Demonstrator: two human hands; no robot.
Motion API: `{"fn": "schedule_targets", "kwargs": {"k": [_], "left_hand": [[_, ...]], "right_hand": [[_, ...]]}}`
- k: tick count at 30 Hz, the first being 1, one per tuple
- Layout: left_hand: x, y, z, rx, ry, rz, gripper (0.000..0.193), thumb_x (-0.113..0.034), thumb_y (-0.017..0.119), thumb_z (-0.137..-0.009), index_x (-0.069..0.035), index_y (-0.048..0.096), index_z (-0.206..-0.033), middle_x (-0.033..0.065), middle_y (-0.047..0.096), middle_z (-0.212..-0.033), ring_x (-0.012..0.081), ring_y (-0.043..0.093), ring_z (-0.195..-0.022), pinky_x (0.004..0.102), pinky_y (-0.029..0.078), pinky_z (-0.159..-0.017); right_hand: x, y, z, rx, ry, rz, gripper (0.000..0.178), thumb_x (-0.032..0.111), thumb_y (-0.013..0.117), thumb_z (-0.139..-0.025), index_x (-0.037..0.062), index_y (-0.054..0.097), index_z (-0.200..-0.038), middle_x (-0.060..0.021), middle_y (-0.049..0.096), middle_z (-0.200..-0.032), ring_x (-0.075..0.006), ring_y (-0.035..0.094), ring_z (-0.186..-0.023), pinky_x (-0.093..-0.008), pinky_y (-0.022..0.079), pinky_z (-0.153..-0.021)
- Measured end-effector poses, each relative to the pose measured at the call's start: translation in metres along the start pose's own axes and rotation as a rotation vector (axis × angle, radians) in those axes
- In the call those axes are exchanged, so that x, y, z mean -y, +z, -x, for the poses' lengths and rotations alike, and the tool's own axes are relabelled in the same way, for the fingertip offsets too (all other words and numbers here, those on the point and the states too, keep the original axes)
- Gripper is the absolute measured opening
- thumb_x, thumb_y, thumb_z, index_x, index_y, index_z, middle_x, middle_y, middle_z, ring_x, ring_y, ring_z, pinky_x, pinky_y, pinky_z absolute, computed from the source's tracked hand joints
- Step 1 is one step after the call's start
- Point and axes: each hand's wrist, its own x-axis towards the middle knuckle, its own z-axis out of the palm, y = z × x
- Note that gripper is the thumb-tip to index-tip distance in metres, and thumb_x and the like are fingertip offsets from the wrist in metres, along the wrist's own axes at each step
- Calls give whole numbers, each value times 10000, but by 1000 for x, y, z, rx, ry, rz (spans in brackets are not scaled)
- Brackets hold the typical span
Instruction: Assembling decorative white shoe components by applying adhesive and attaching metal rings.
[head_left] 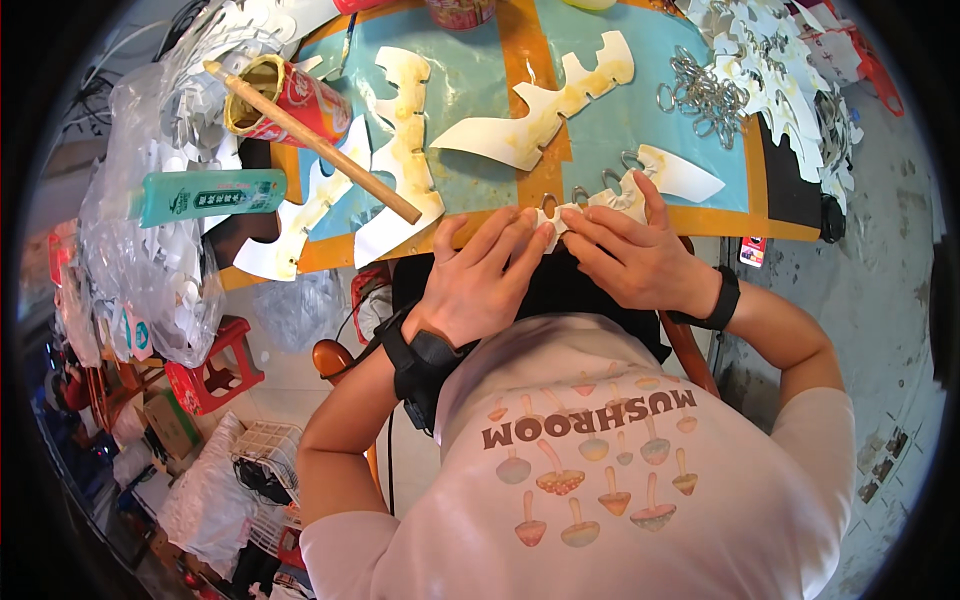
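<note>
My left hand (480,278) and my right hand (640,250) meet at the table's near edge, fingers pinched on a white cut-out strip (683,176) with metal D-rings (581,193) along its far edge. The strip's pointed end lies to the right of my right hand. My fingertips hide part of the strip between them. Farther off lie flat white cut-outs smeared with yellowish glue: a long one (405,130) at left centre, a curved one (540,115) in the middle and another (300,225) at the left. Loose metal rings (705,100) are heaped at the right.
A wooden stick (310,140) rests across a red can (290,98) at the left, near a green bottle (212,195). Stacked white pieces (765,65) with rings fill the far right. A red stool (215,365) stands below the orange-taped table edge (780,220).
</note>
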Motion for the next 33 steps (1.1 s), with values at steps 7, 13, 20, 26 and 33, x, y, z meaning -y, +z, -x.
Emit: {"fn": "schedule_targets", "kwargs": {"k": [7, 13, 20, 26, 33], "left_hand": [[-2, 4, 5, -18, -23, -1, 498, -112, 712, -770, -194, 661, -1259, 38, 595, -1300, 250, 521, -1249, 468, 281, -1034], [-2, 6, 8, -155, -33, -79, 514, -154, 727, -786, -298, 660, -1275, 74, 459, -1328, 288, 382, -1317, 488, 287, -1059], [8, 14, 20, -292, 140, -458, 517, -177, 751, -801, -363, 657, -1274, 87, 428, -1306, 270, 389, -1281, 467, 278, -1098], [-25, -9, 25, -602, -330, 312, 466, -227, 748, -861, -1, 604, -1243, 170, 462, -1394, 304, 476, -1251, 418, 387, -1021], [-46, -35, -18, -232, -416, 1131, 239, -118, 713, -901, 25, 676, -1088, 126, 693, -943, 253, 673, -865, 328, 516, -826]], "right_hand": [[-7, -10, -23, -19, 227, -418, 379, 134, 634, -893, 71, 600, -1266, -78, 648, -1084, -231, 613, -1043, -552, 284, -1157], [-15, -16, -47, -200, 343, -612, 241, 65, 675, -848, 56, 687, -1088, -122, 649, -1058, -312, 588, -1019, -414, 477, -947], [-23, -11, -66, 156, 144, -574, 178, 91, 721, -850, 50, 670, -1016, -70, 649, -948, -228, 592, -884, -350, 475, -792], [-12, -37, -54, 14, 653, -1021, 151, 137, 708, -914, 13, 666, -988, 10, 669, -806, -33, 548, -683, -226, 453, -635], [32, -61, -39, -176, 755, -1509, 129, 129, 683, -948, 11, 661, -995, -4, 683, -928, -41, 639, -831, -199, 497, -713]]}}
